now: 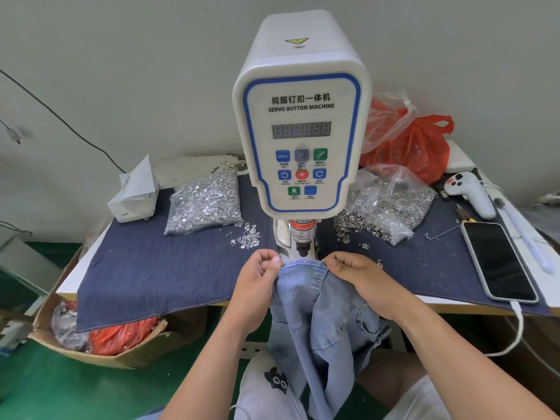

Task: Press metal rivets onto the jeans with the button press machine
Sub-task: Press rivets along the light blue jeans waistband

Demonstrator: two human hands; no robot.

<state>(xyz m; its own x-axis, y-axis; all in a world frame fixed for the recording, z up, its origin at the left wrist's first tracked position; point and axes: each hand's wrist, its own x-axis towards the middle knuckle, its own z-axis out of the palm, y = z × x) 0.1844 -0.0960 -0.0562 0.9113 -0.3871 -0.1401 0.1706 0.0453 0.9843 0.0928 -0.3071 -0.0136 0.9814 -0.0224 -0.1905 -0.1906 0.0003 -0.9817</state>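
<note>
A white servo button machine (301, 116) stands at the middle of the table, its press head (303, 242) pointing down. Light blue jeans (315, 301) hang from the table's front edge, with their waistband stretched flat just under the press head. My left hand (260, 274) pinches the waistband's left corner, where a small metal rivet shows. My right hand (354, 272) pinches the right corner. A small pink light dot sits on the band between my hands.
A clear bag of silver rivet tacks (206, 203) lies left of the machine, with loose ones (247, 237) beside it. A bag of ring caps (388, 204) lies on the right. A phone (497, 260), a white handheld controller (469, 189), red bags (409, 144) and a tissue box (135, 197) share the denim-covered table (157, 268).
</note>
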